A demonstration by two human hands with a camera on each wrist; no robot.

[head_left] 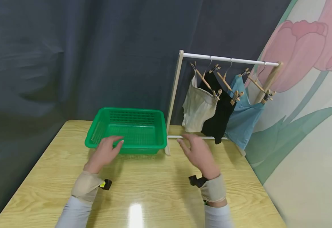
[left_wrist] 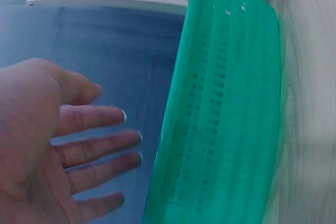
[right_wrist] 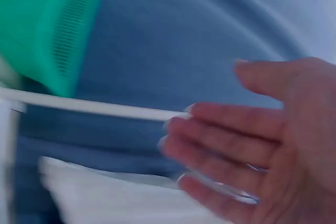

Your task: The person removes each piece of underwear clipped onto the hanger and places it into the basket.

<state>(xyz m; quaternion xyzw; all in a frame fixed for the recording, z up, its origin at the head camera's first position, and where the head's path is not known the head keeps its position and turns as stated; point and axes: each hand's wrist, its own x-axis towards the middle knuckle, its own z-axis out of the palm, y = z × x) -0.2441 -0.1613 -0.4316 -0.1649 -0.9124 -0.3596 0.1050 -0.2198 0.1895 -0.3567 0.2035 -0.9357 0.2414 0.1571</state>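
Note:
My left hand [head_left: 104,153] hovers at the front left of a green plastic basket [head_left: 141,150], its fingers loosely extended and holding nothing. In the left wrist view the fingers of that hand [left_wrist: 100,145] are spread apart beside the basket wall [left_wrist: 226,108]. My right hand [head_left: 198,153] is in the air in front of a small clothes rack [head_left: 173,91], relaxed and holding nothing. On the rack's white bar [head_left: 229,59] hang three garments on clip hangers: a cream one [head_left: 198,107], a black one [head_left: 218,123] and a light blue one [head_left: 244,110].
A light wood table [head_left: 143,180] bears the basket and the rack. Behind them hangs a dark curtain [head_left: 126,57]. On the right stands a wall [head_left: 311,142] painted with pink tulips, close to the rack's right post [head_left: 271,79].

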